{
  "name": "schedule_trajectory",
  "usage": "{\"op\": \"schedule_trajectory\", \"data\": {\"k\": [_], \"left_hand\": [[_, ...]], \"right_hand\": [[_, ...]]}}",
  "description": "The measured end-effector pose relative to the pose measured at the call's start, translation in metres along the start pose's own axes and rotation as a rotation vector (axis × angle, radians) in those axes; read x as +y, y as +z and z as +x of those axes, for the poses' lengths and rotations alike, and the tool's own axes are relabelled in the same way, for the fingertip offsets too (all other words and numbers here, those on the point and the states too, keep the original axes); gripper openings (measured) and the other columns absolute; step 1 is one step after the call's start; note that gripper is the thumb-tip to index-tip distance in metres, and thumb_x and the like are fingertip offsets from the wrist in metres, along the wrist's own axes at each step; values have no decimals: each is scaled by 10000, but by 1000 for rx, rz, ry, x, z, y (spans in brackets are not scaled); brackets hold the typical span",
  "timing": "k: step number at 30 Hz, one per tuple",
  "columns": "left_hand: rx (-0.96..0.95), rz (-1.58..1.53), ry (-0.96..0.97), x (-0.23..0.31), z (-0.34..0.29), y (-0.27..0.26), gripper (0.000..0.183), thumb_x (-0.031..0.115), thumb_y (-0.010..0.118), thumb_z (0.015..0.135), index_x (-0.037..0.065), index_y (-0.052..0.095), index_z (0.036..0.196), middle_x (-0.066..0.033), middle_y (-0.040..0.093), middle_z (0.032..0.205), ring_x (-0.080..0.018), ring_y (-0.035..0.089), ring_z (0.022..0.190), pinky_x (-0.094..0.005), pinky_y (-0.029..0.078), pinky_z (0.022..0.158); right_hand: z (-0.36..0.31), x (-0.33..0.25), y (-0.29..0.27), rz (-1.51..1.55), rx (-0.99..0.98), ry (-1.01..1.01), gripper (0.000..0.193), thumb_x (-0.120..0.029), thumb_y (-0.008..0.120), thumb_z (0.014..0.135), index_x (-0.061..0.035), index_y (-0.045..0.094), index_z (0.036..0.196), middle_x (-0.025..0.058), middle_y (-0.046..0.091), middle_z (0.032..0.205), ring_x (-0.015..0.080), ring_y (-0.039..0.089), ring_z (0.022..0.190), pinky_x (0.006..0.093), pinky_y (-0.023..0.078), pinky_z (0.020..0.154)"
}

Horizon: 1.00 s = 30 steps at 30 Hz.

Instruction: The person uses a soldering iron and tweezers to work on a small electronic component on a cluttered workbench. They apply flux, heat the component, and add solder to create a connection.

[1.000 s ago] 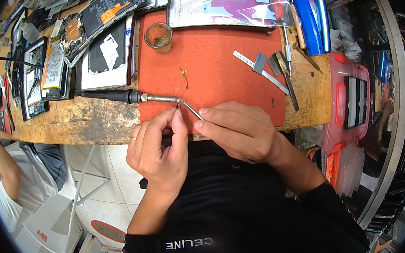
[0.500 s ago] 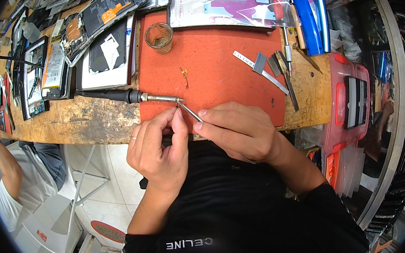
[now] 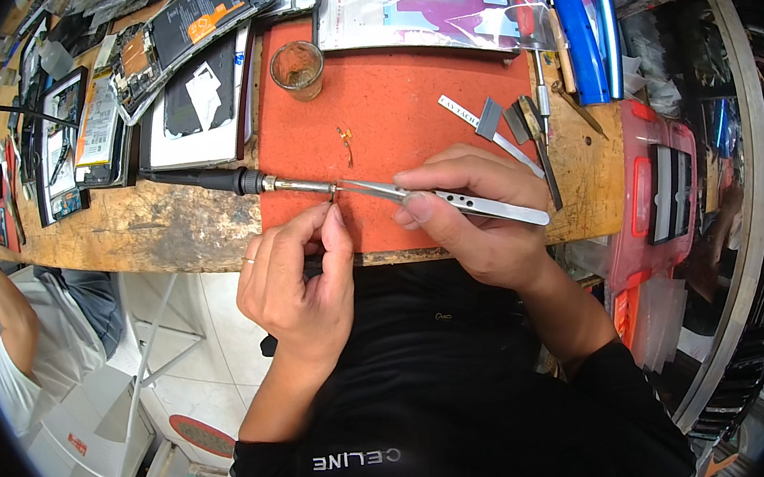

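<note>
My left hand (image 3: 296, 275) is closed in a pinch at the near edge of the red mat (image 3: 417, 86); what is between the fingertips is too small to make out. Just past those fingertips lies the metal end of a soldering iron (image 3: 250, 181), whose black handle points left. In my right hand (image 3: 489, 241) is a pair of silver tweezers (image 3: 500, 211) with holes along the arm. The tweezers' tips are slightly apart and reach close to the iron's tip. A small scrap of yellowish flex cable (image 3: 347, 144) lies farther back on the mat.
A small glass cup (image 3: 297, 70) stands on the mat's far left. Scraper blades (image 3: 535, 143) and a brush lie at right. Opened phones and batteries (image 3: 218, 4) are piled at left. A red clear case (image 3: 660, 181) sits right; another person's arm (image 3: 11, 296) shows at far left.
My right hand has moved right and turned, so the tweezers now lie more level, with their holed arm showing and tips apart. My left hand has hardly moved.
</note>
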<state>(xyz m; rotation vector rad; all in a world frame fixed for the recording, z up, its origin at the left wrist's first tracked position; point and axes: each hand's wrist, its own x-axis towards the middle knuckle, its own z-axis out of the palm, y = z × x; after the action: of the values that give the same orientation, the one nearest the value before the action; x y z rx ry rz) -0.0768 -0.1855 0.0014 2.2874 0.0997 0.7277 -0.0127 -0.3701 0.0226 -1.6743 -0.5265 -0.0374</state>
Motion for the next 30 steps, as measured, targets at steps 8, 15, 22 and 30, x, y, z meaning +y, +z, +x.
{"op": "schedule_trajectory", "data": {"k": [8, 15, 22, 30], "left_hand": [[2, 9, 13, -1, -1, 1, 146, -27, 856, 830, 33, 783, 941, -53, 751, 796, -182, 637, 613, -309, 492, 572], [-2, 24, 19, -1, -1, 1, 144, -21, 860, 832, 29, 784, 944, -54, 757, 804, -181, 636, 619, -307, 493, 573], [-5, 15, 16, -1, -1, 1, 141, -17, 861, 835, 29, 785, 945, -52, 763, 814, -180, 641, 625, -304, 497, 576], [-4, 28, 26, 0, -1, 1, 146, -23, 861, 833, 29, 785, 947, -53, 765, 816, -178, 643, 623, -303, 498, 580]], "right_hand": [[-1, 3, 11, 17, 64, 44, 109, 53, 812, 900, 71, 784, 1003, 118, 748, 802, 149, 696, 659, 272, 509, 567], [-2, 3, 7, -91, -5, -92, 126, 69, 796, 909, 88, 779, 1032, 161, 775, 840, 199, 755, 695, 285, 579, 611], [1, 4, 9, -144, -6, -190, 153, 71, 838, 852, 80, 761, 983, 142, 748, 827, 219, 704, 664, 315, 522, 554], [1, 6, 7, -189, -30, -245, 170, 78, 823, 852, 93, 775, 1015, 164, 762, 836, 237, 736, 699, 319, 557, 597]]}}
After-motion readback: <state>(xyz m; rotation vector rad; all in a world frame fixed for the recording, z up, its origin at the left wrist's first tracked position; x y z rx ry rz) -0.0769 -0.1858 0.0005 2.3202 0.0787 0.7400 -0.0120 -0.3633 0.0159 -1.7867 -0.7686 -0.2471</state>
